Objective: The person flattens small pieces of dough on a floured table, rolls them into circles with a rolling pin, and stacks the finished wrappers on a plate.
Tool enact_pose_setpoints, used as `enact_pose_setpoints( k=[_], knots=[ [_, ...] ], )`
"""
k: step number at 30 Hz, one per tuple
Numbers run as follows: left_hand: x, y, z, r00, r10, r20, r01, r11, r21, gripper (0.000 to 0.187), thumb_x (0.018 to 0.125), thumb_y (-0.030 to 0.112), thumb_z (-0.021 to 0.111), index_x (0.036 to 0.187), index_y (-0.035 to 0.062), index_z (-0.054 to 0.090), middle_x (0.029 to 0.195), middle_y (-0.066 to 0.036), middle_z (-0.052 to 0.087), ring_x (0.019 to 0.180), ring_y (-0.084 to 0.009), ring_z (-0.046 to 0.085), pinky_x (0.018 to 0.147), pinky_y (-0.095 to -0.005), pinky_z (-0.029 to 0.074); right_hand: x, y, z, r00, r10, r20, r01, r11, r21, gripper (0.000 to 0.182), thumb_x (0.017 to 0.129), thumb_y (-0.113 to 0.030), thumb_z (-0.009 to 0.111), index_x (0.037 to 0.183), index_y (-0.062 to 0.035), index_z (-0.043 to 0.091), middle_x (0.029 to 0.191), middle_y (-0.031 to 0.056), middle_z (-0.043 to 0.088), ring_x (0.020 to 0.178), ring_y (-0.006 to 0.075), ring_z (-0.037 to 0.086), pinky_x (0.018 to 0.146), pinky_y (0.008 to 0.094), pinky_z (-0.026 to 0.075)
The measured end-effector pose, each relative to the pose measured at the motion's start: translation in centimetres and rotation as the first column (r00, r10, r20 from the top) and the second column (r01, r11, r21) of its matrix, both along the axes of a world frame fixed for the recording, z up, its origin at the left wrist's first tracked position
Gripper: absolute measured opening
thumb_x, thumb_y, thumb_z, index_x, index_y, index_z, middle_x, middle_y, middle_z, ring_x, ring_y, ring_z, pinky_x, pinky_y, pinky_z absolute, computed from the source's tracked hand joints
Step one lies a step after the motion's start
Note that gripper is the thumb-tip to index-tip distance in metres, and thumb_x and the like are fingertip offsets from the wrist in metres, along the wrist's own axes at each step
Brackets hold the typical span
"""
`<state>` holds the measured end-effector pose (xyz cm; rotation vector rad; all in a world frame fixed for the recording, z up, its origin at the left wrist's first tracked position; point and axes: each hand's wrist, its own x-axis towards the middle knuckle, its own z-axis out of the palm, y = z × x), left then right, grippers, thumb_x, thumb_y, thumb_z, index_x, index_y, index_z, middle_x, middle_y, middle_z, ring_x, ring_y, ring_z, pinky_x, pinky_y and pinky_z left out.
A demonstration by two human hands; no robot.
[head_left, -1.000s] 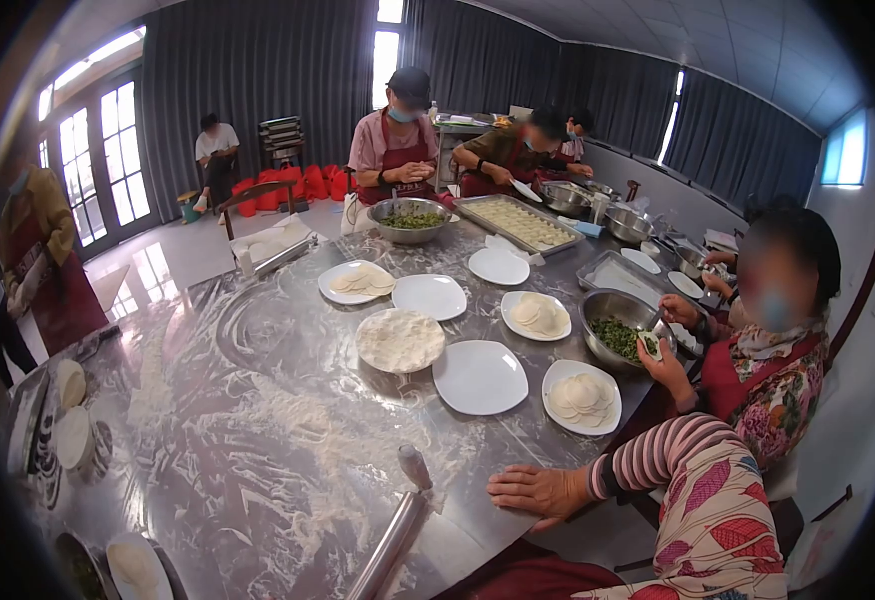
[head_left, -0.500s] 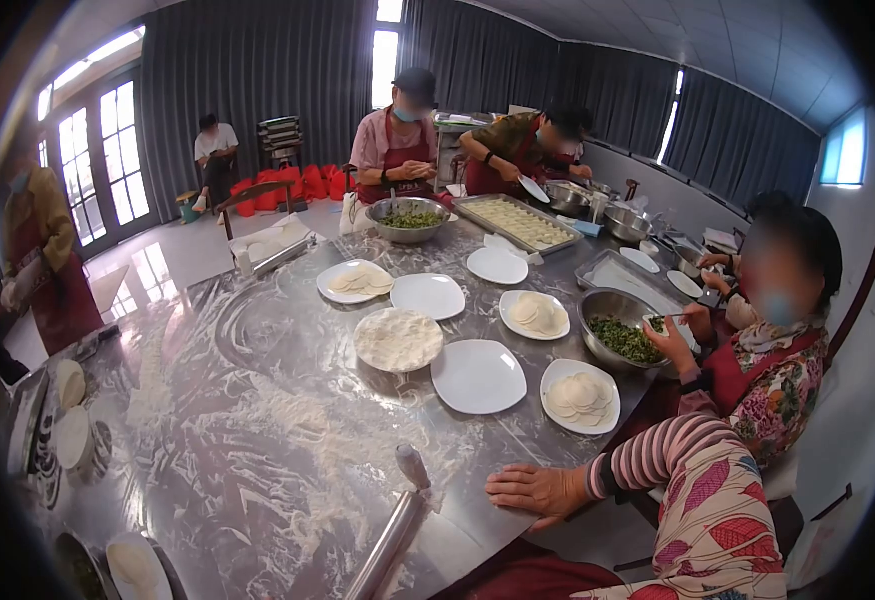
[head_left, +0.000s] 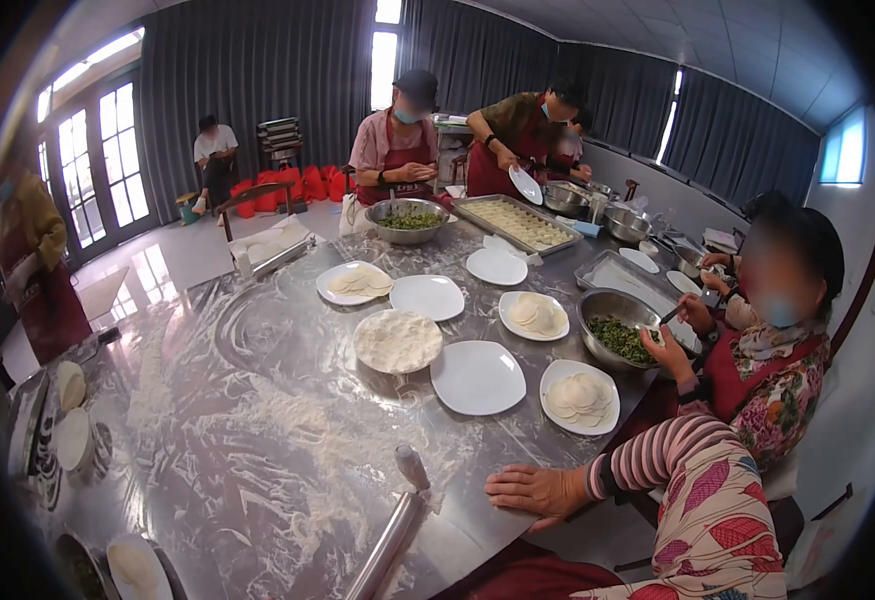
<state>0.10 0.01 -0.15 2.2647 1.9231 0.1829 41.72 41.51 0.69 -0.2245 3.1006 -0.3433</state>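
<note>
My right hand rests palm down on the table's near edge, its fingers pointing left and nothing held in it. To its left a metal rolling pin with a worn handle lies on the floured steel table. Beyond my hand are an empty white plate, a plate of flour and a plate of stacked round dough wrappers. My left hand is out of view.
At the right, a seated person works over a bowl of green filling. Across the table stand people in aprons beside a tray of dumplings and another filling bowl. A person stands at the far left.
The far person in the green shirt has straightened up, tilting a white plate. At the right, the seated person's hands have shifted. My right hand has stayed still.
</note>
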Motion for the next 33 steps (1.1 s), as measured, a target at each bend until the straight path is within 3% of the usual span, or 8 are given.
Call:
enact_pose_setpoints(
  k=[11, 18, 21, 23, 26, 27, 29, 33],
  knots=[
    [0.2, 0.0, 0.1, 1.0, 0.008, -0.013, -0.008, 1.0, -0.018, 0.079, 0.075, 0.045, 0.063, 0.133, -0.0025, 0.037, 0.14, -0.023, 0.035, 0.13, -0.0424, 0.03, 0.105, -0.0517, 0.027, -0.2, -0.2, 0.8, 1.0, 0.011, 0.026, -0.01, 1.0, -0.028, 0.08, 0.081, -0.041, 0.059, 0.138, 0.0048, 0.026, 0.146, 0.0243, 0.024, 0.139, 0.0364, 0.02, 0.112, 0.05, 0.014],
    [-0.1, -0.2, -0.7, 1.0, -0.002, -0.019, 0.002, 1.0, 0.0, 0.082, 0.072, 0.044, 0.067, 0.133, -0.002, 0.038, 0.14, -0.022, 0.035, 0.13, -0.0419, 0.03, 0.106, -0.0515, 0.027, -1.6, 3.9, 3.0, 0.818, -0.464, -0.341, 0.413, 0.885, -0.215, 0.031, 0.081, -0.017, 0.064, 0.107, -0.0026, 0.057, 0.103, 0.0176, 0.06, 0.095, 0.0367, 0.059, 0.08, 0.0398, 0.05],
    [-0.1, -0.2, -0.7, 0.999, 0.012, -0.032, -0.011, 1.0, 0.022, 0.081, 0.072, 0.043, 0.067, 0.133, -0.0021, 0.039, 0.14, -0.023, 0.035, 0.129, -0.0419, 0.031, 0.105, -0.0515, 0.027, -3.0, 13.7, 0.4, 0.135, -0.908, -0.396, 0.816, 0.329, -0.475, 0.03, 0.083, -0.018, 0.056, 0.106, 0.0004, 0.054, 0.097, 0.0209, 0.06, 0.086, 0.0313, 0.062, 0.073, 0.0387, 0.05],
    [0.0, -0.3, -0.4, 0.999, 0.027, -0.036, -0.026, 1.0, 0.012, 0.08, 0.073, 0.043, 0.066, 0.132, -0.0022, 0.039, 0.14, -0.023, 0.035, 0.129, -0.0419, 0.031, 0.105, -0.0515, 0.028, -2.8, 20.3, 1.2, -0.16, -0.953, 0.257, 0.587, -0.301, -0.751, 0.025, 0.085, -0.013, 0.055, 0.105, 0.0024, 0.051, 0.09, 0.0146, 0.059, 0.084, 0.0275, 0.061, 0.077, 0.0375, 0.052],
    [0.1, -0.1, 0.0, 0.999, 0.016, -0.038, -0.015, 1.0, 0.012, 0.079, 0.074, 0.043, 0.066, 0.132, -0.0027, 0.039, 0.139, -0.023, 0.036, 0.129, -0.0421, 0.032, 0.105, -0.0511, 0.028, -4.5, 21.5, 3.4, -0.295, -0.759, 0.581, -0.133, -0.569, -0.811, 0.029, 0.085, -0.016, 0.056, 0.105, 0.0044, 0.051, 0.092, 0.0203, 0.058, 0.082, 0.027, 0.062, 0.071, 0.04, 0.051],
    [0.1, 0.0, 0.0, 0.999, 0.015, -0.032, -0.015, 1.0, 0.004, 0.079, 0.074, 0.044, 0.066, 0.132, -0.0028, 0.039, 0.139, -0.023, 0.036, 0.129, -0.0424, 0.032, 0.105, -0.0511, 0.029, -3.8, 21.7, 2.6, -0.291, -0.759, 0.582, -0.132, -0.571, -0.81, 0.029, 0.085, -0.016, 0.056, 0.105, 0.0044, 0.051, 0.092, 0.0203, 0.058, 0.082, 0.027, 0.062, 0.071, 0.04, 0.051],
    [0.1, 0.1, 0.1, 1.0, 0.015, -0.024, -0.016, 1.0, -0.01, 0.079, 0.074, 0.044, 0.066, 0.132, -0.0029, 0.039, 0.139, -0.023, 0.036, 0.128, -0.0427, 0.032, 0.105, -0.0511, 0.029, -1.9, 21.0, 0.8, 0.15, -0.983, -0.109, 0.872, 0.184, -0.455, 0.033, 0.085, -0.008, 0.063, 0.107, 0.0072, 0.043, 0.101, 0.0201, 0.057, 0.093, 0.0269, 0.064, 0.081, 0.0343, 0.054],
    [0.1, 0.3, 0.0, 1.0, 0.02, -0.019, -0.02, 0.999, -0.029, 0.08, 0.074, 0.044, 0.066, 0.132, -0.0031, 0.039, 0.139, -0.023, 0.036, 0.128, -0.0433, 0.033, 0.104, -0.0513, 0.029, -2.5, 23.1, -1.3, 0.1, -0.995, -0.011, 0.744, 0.082, -0.663, 0.038, 0.085, -0.005, 0.066, 0.11, 0.0092, 0.041, 0.106, 0.0233, 0.055, 0.101, 0.0274, 0.061, 0.083, 0.0345, 0.053]
  ],
)
